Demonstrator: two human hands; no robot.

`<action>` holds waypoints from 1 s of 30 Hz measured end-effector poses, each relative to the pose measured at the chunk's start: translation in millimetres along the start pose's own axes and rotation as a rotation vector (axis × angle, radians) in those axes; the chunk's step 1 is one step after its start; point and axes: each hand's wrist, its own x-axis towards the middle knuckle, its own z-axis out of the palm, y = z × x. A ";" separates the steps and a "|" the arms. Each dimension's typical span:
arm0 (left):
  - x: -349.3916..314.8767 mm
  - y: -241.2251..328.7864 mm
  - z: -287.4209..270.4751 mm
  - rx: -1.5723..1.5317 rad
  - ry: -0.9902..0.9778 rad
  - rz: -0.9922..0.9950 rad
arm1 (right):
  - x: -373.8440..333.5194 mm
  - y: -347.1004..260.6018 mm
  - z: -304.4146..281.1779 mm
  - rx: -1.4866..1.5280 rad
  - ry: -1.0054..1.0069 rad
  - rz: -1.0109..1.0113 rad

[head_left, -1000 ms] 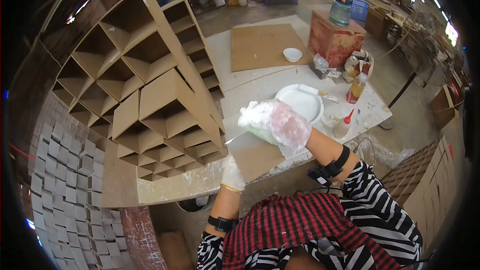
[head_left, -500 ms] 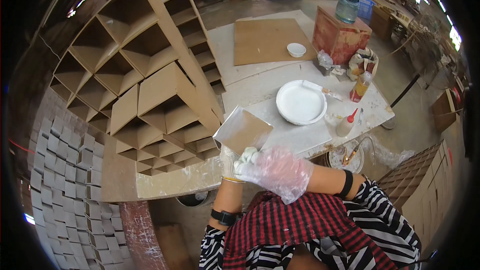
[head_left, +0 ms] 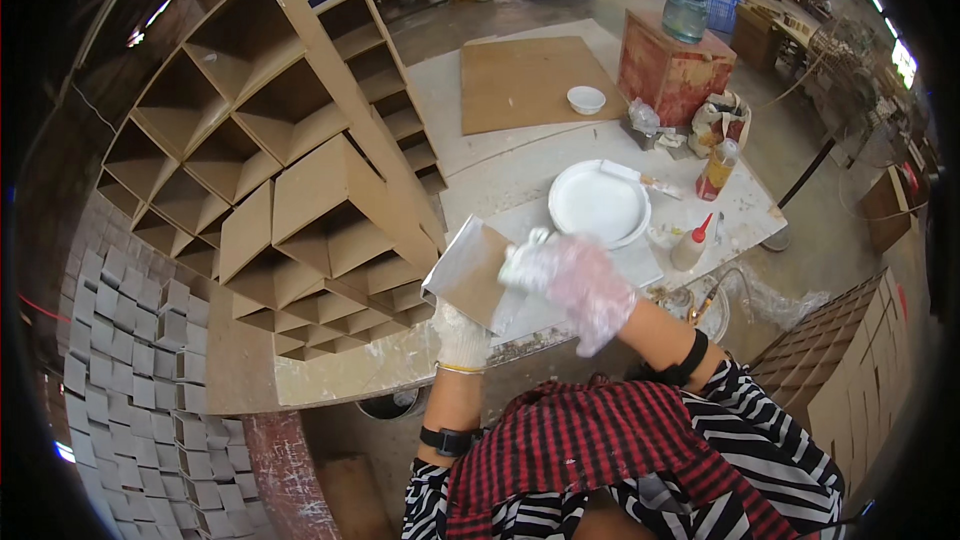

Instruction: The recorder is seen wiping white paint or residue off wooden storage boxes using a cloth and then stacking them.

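Observation:
In a white knitted glove, my left hand point(head_left: 461, 336) grips the lower edge of a small brown cardboard box point(head_left: 472, 278) with white-coated sides, tilted above the table's near edge. My right hand point(head_left: 575, 285), a clear plastic bag over its glove, is just right of the box. Motion smears its fingers, and whether they hold anything does not show. Beyond it lies a round white basin point(head_left: 603, 224) of white paint or glue. A flat brush point(head_left: 640, 179) rests across the basin's rim. Under the box is a pale board point(head_left: 625, 262).
A tall cardboard compartment rack point(head_left: 330, 90) stands left, beside stacked grey-white boxes point(head_left: 130, 340). A red-tipped squeeze bottle point(head_left: 690, 247), a spray can point(head_left: 716, 172), a small white bowl point(head_left: 586, 100) and a reddish crate point(head_left: 672, 65) are right and far. A bucket point(head_left: 712, 315) sits below the table edge.
My right hand has moved up and right, away from my left hand, beside the box. The left hand still holds the box, now turned slightly. The view has shifted a little.

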 end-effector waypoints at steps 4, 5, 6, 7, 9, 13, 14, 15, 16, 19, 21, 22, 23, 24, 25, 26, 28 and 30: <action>-0.7 18.4 20.8 -0.641 0.022 -0.271 | -29.2 45.0 28.7 0.292 0.096 0.503; 5.5 6.1 11.3 -0.640 0.024 -0.270 | -33.3 42.8 20.7 0.293 0.096 0.501; 11.2 -6.7 -10.4 -0.584 -0.089 -0.224 | -21.0 24.3 -7.9 0.167 -0.011 0.269; 11.7 -19.0 -29.9 -0.523 -0.200 -0.178 | -11.4 13.0 -22.1 0.039 -0.110 0.035; 10.4 -7.5 -10.3 -0.529 -0.222 -0.219 | -10.6 16.2 -14.6 0.084 -0.242 0.156; -4.8 13.6 16.3 -0.533 -0.183 -0.315 | 19.6 23.5 -19.8 -0.146 -0.109 0.021; -8.8 16.7 20.6 -0.562 -0.158 -0.345 | 20.5 27.2 -16.9 -0.148 -0.106 0.026; -10.4 19.1 23.8 -0.585 -0.135 -0.354 | 22.8 33.4 -10.2 -0.158 -0.035 0.011; -11.7 24.0 25.2 -0.606 -0.117 -0.362 | 24.8 36.9 -6.5 -0.168 0.035 -0.005; -2.3 30.4 20.0 -0.637 -0.287 -0.243 | 2.5 13.0 -12.2 0.144 -0.116 -0.043; 10.5 -24.9 -9.7 -0.246 -0.230 -0.056 | 25.5 5.1 1.0 0.306 -0.417 0.437; 13.3 -46.1 -22.0 0.147 -0.181 0.105 | 33.0 1.4 8.6 0.447 -0.715 0.947; 8.6 -36.9 -16.9 0.145 -0.182 0.096 | 31.3 7.4 5.9 0.451 -0.720 0.952; 3.5 -12.1 -3.9 0.301 -0.311 0.050 | 29.4 17.1 -5.6 0.190 -0.425 0.480; 1.4 2.4 2.0 0.460 -0.426 0.004 | 30.1 21.0 -12.5 -0.063 -0.125 -0.002; 3.9 3.7 0.4 0.462 -0.421 0.005 | 30.9 15.7 -15.0 -0.060 -0.124 -0.007; 13.8 7.5 -2.4 0.445 -0.502 0.147 | 29.9 0.9 -14.9 -0.081 -0.356 0.004; 8.8 31.4 14.4 -0.053 -0.265 -0.223 | 18.6 -10.7 -10.1 0.039 -0.460 -0.011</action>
